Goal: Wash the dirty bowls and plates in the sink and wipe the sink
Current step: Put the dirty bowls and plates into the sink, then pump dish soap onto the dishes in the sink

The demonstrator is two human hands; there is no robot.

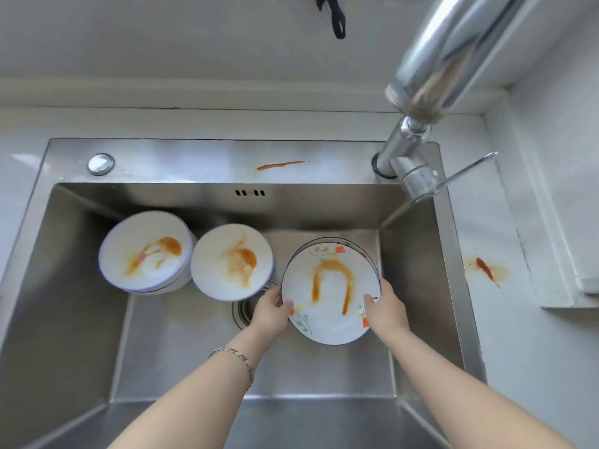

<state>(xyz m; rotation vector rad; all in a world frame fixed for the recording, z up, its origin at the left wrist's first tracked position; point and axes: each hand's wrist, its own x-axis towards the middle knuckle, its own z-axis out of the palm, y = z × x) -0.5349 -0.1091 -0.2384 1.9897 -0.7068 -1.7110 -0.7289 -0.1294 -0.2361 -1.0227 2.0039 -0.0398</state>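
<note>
ok so the floral plate [327, 322] is gripped both sides: left hand [270, 307] on its left rim, right hand [385, 309] on its right; faucet [418, 98] sits up behind it.

Pale grey wall [162, 37]; white countertop [512, 351] (1 orange smear [485, 268] at right); chrome faucet [453, 56]; even light.

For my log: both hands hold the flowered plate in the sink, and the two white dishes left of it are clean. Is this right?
No: the head view shows the left white dish and the right white dish sauce-smeared, not clean. The left hand and right hand do hold the flowered plate in the sink.
</note>
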